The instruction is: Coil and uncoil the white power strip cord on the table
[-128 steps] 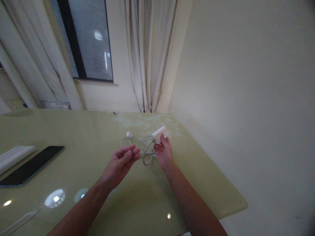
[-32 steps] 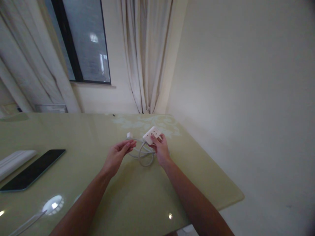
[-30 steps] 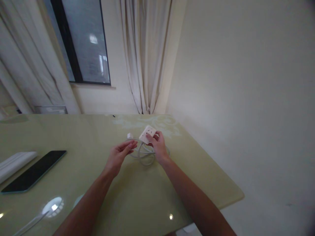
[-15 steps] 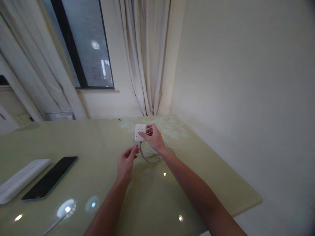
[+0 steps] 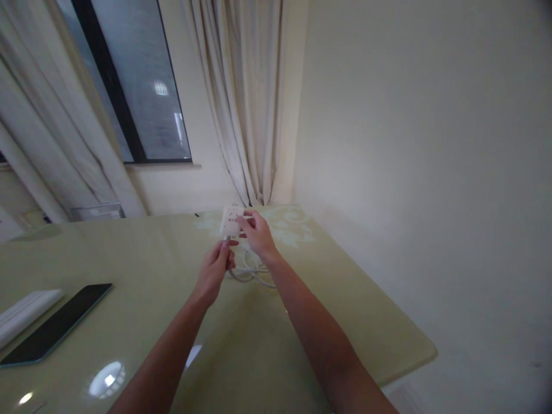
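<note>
A small white power strip (image 5: pixel 230 221) is lifted above the table, its socket face turned toward me. My right hand (image 5: pixel 257 234) grips it by its right side. Its pale grey cord (image 5: pixel 250 272) hangs down and lies in loose loops on the table under both hands. Just below the strip, my left hand (image 5: pixel 217 267) has its fingers pinched shut on the cord where it leaves the strip. The cord's plug is hidden from view.
The glossy yellow-green table (image 5: pixel 129 264) reaches to the wall at the right and ends in a front right corner. A black phone (image 5: pixel 56 324) and a white flat object (image 5: pixel 26 307) lie at the left. Curtains (image 5: pixel 245 98) and a window (image 5: pixel 129 86) stand behind.
My right hand raised the power strip and carried it left and away from me. My left hand rose and pinched the cord right under it. The plug has gone out of sight.
</note>
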A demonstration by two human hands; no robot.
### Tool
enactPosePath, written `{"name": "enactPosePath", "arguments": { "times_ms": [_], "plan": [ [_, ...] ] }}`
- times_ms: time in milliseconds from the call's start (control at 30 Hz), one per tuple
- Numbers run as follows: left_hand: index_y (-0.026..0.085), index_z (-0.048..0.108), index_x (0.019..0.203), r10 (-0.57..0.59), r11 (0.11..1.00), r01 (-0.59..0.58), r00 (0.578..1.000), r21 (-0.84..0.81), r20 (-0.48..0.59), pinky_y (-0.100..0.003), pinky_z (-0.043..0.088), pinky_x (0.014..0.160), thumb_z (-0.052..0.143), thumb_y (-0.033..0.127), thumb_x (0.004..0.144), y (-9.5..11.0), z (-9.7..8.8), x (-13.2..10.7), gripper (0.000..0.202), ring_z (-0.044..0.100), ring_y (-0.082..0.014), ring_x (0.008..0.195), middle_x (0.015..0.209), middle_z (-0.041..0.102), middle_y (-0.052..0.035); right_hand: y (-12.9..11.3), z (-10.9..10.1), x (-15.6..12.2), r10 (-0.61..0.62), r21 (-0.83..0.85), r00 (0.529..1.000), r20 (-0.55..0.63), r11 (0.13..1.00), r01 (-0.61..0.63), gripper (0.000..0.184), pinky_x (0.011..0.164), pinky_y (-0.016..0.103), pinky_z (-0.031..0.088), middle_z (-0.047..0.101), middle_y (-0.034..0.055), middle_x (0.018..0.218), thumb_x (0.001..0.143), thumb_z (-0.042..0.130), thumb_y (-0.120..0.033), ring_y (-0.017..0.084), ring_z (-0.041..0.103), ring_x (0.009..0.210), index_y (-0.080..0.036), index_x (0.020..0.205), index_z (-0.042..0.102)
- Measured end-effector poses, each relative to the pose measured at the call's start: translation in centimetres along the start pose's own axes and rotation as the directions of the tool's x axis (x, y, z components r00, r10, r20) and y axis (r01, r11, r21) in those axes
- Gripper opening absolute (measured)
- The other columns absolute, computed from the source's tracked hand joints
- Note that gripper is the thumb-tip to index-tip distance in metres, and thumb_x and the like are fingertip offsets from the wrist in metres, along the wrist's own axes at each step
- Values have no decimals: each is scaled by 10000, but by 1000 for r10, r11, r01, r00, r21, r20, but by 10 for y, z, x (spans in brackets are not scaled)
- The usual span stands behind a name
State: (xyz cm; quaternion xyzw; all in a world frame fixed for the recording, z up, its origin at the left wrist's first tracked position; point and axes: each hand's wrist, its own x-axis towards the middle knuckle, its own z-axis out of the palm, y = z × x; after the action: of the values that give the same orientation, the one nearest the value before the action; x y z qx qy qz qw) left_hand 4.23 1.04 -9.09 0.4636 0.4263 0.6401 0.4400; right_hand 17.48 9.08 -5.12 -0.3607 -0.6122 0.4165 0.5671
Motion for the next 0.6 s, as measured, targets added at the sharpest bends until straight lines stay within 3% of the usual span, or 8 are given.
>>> {"name": "enactPosePath", "arguments": {
  "times_ms": [67,100,200,267,333,467,533,600],
  "plan": [
    [159,767,1002,64,998,-64,996,-8,-56,-210,310,467,815,737,776,9,3,7,623,379,-76,488,591,417,90,6,-8,2,70,-116,997,14,991,-68,369,737,315,566,774,40,913,976,627,-610,197,739,839,-251,997,710],
    [158,767,1002,82,996,-83,994,-19,-69,-205,267,449,826,721,776,14,5,11,609,335,-68,478,588,378,98,10,-10,1,108,-186,994,10,977,-105,367,759,333,559,770,45,873,926,694,-616,221,741,863,-250,907,715],
    [153,766,1013,118,989,-124,990,-76,-77,-190,200,419,861,663,770,34,9,22,572,252,-53,455,581,318,112,27,-7,-10,239,-400,969,71,896,-191,447,804,374,537,760,48,778,542,992,-544,312,743,944,-261,728,701],
    [155,754,1012,130,979,-145,986,-143,-108,-178,176,403,868,606,793,48,13,28,514,215,-47,439,569,296,120,38,4,-18,339,-520,927,160,827,-213,481,778,368,529,770,46,776,423,1021,-500,337,749,953,-276,716,712],
    [153,741,1010,123,968,-149,983,-200,-136,-170,159,387,851,550,837,59,15,30,446,189,-45,424,551,290,124,46,13,-22,371,-525,906,201,822,-220,431,738,358,522,758,44,733,437,1007,-449,343,756,919,-271,670,691],
    [129,747,990,113,956,-155,978,-248,-176,-164,173,367,763,472,923,73,6,30,350,182,-46,410,535,323,109,47,13,-15,304,-424,941,150,880,-217,310,769,360,535,738,48,703,565,940,-260,339,761,935,-247,635,638],
    [120,759,986,120,958,-168,971,-231,-207,-161,194,368,734,407,926,76,-1,32,294,224,-45,416,560,384,88,42,5,-7,260,-355,959,114,912,-205,171,794,357,555,754,46,768,710,855,-218,304,766,939,-244,793,707],
    [120,769,988,123,962,-173,964,-210,-234,-154,225,378,729,324,891,77,-8,35,230,290,-43,435,609,470,61,35,-2,0,228,-264,971,75,943,-201,211,770,341,585,766,35,875,863,736,-230,239,771,877,-246,1074,726]
  ]
}}
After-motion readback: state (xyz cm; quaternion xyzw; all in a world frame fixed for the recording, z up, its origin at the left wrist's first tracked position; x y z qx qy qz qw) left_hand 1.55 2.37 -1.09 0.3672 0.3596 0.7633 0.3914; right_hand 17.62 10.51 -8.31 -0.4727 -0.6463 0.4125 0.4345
